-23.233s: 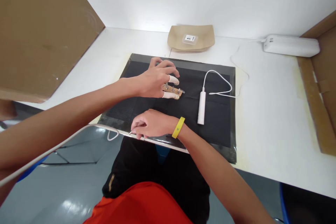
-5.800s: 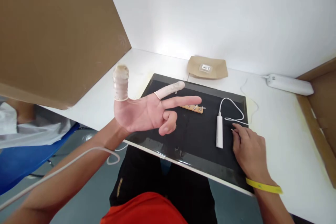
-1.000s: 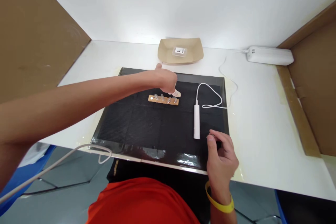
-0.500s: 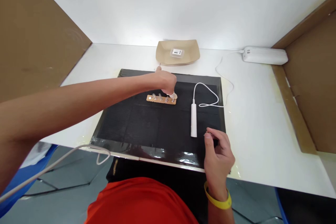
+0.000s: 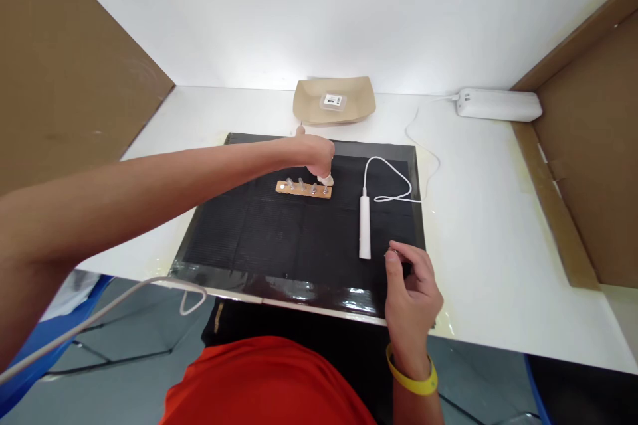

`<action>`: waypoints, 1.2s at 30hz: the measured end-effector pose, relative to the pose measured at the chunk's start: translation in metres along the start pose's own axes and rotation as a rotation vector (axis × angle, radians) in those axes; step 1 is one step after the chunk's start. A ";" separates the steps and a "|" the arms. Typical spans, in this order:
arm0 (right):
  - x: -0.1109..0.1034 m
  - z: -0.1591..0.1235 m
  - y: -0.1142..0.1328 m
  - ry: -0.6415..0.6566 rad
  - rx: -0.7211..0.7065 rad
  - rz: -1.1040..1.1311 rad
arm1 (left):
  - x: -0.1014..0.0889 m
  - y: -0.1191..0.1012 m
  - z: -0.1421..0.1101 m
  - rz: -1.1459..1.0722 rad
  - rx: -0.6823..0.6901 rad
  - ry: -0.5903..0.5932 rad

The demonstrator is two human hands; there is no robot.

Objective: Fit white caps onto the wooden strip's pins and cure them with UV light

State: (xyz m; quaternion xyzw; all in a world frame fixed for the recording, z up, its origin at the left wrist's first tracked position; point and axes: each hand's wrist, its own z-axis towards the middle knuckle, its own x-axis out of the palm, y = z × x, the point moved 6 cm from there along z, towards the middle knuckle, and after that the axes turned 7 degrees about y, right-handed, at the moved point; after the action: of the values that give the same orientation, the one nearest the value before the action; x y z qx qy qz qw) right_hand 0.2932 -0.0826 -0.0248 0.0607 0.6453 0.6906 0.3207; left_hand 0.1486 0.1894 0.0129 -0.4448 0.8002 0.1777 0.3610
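My left hand (image 5: 318,154) reaches across the black mat, closed, its fingers pointing down over the right end of a narrow wooden strip (image 5: 304,190). Something whitish (image 5: 325,180) shows under those fingers at the strip; its kind is unclear. A thin dark tip sticks out beyond the hand on its far side. Along the strip stand several clear tube-like pieces (image 5: 302,183) and small shiny bits, with a white dot at the left end. My right hand (image 5: 413,282) is raised over the mat's right front corner, thumb and fingers pinched on a tiny item mostly hidden by the fingertips.
A white stick-shaped device (image 5: 365,226) with a cable lies on the black mat (image 5: 269,239). Behind the mat stands a cardboard tray (image 5: 304,106) holding a small clear labelled box (image 5: 333,101). A white power strip (image 5: 498,104) lies at back right. Cardboard panels flank the table.
The whole view has shifted slightly. Both hands keep nearly the same pose, the left over the strip's right end and the right pinched near the front corner.
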 end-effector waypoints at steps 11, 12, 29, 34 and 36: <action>0.001 0.001 0.000 0.018 0.004 -0.007 | -0.018 -0.004 -0.015 -0.001 0.255 -0.071; 0.001 0.001 0.000 0.018 0.006 -0.011 | -0.016 -0.003 -0.016 0.038 0.320 -0.070; 0.002 0.000 -0.001 0.019 -0.012 -0.047 | 0.002 0.011 -0.020 0.148 0.518 -0.048; 0.003 0.000 -0.003 0.022 -0.021 -0.050 | 0.004 0.011 -0.022 0.135 0.534 -0.067; 0.003 0.001 -0.003 0.030 -0.029 -0.066 | 0.004 0.009 -0.023 0.147 0.554 -0.099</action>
State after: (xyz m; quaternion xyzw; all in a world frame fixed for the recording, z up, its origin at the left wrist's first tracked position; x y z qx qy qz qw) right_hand 0.2925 -0.0808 -0.0284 0.0246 0.6417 0.6897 0.3345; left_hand 0.1303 0.1779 0.0246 -0.2608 0.8298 -0.0004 0.4934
